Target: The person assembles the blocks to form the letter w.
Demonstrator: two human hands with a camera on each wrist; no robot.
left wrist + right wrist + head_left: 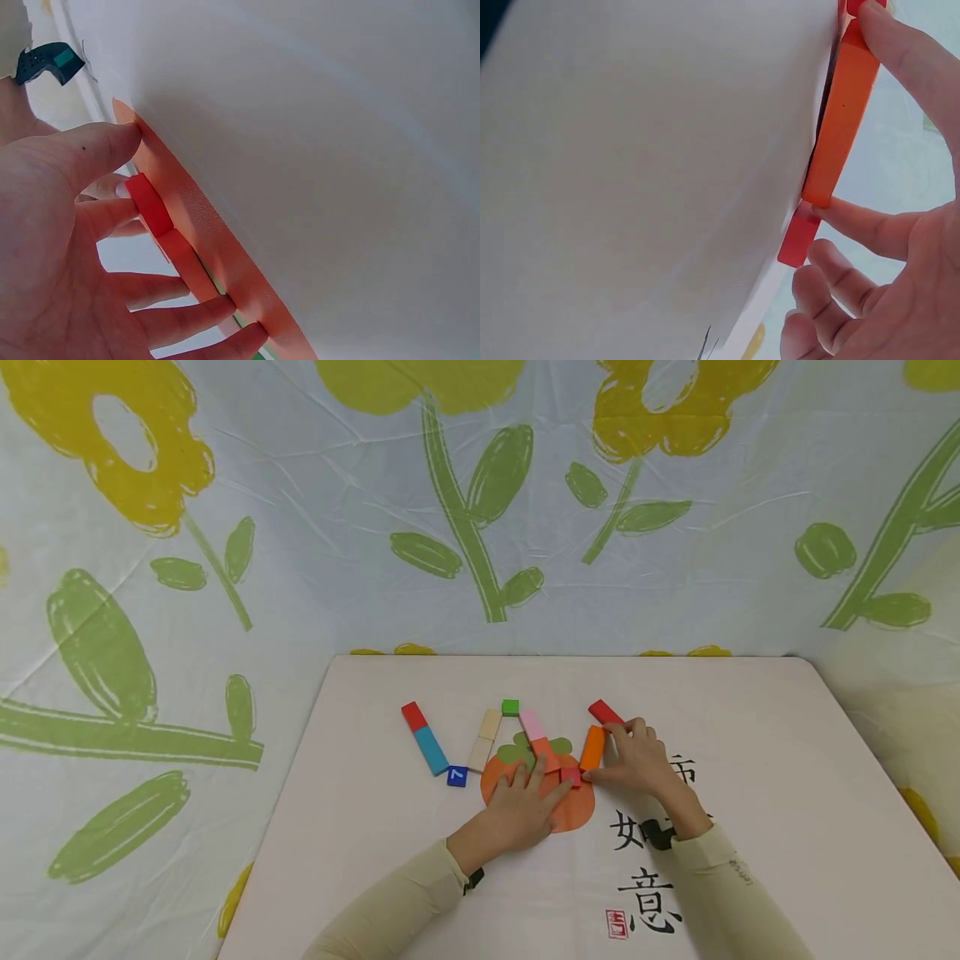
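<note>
In the head view my right hand (637,762) pinches a long orange block (592,748) end to end; the right wrist view shows thumb and index finger at opposite ends of the orange block (845,112). Its near end meets a red cube (571,777). My left hand (521,810) spreads straight fingers by this cube and a coral block (545,754). In the left wrist view one finger touches the red cube (152,208). Beyond the coral block lies a pink block (532,724). A red block (604,712) lies just past the right fingertips.
The zigzag continues left with a green cube (511,707), two plain wooden blocks (481,753), a blue cube marked 7 (455,781), a light blue block (431,751) and a red block (413,717). The white tabletop (360,877) bears a persimmon print and black characters. Flower-patterned cloth (300,527) surrounds it.
</note>
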